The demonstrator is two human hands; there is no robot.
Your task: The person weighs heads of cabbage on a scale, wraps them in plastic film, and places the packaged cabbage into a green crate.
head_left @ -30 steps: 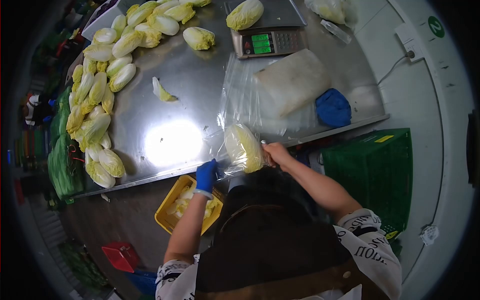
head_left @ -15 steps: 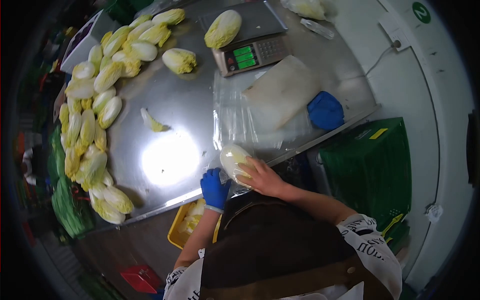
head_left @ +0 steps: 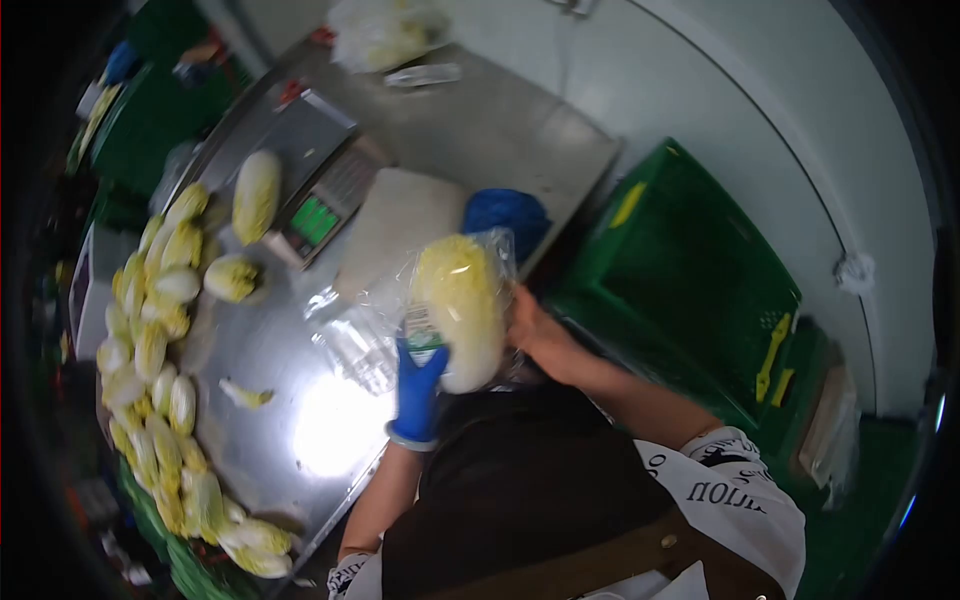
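I hold a pale yellow napa cabbage in a clear plastic bag (head_left: 462,305) up in the air in front of my chest, above the steel table's (head_left: 300,400) near edge. My left hand (head_left: 418,385), in a blue glove, grips its lower left side. My bare right hand (head_left: 532,335) clasps its right side. The bag's loose end (head_left: 355,335) trails to the left over the table.
A scale (head_left: 320,205) with a green display carries one cabbage (head_left: 256,195). Several loose cabbages (head_left: 150,340) line the table's left side. A white board (head_left: 400,225) and a blue cloth (head_left: 505,212) lie behind the bag. A green crate (head_left: 690,280) stands to the right.
Both hands have lifted the bagged cabbage off the table's edge and turned it upright. My view has swung to the right, toward the green crate.
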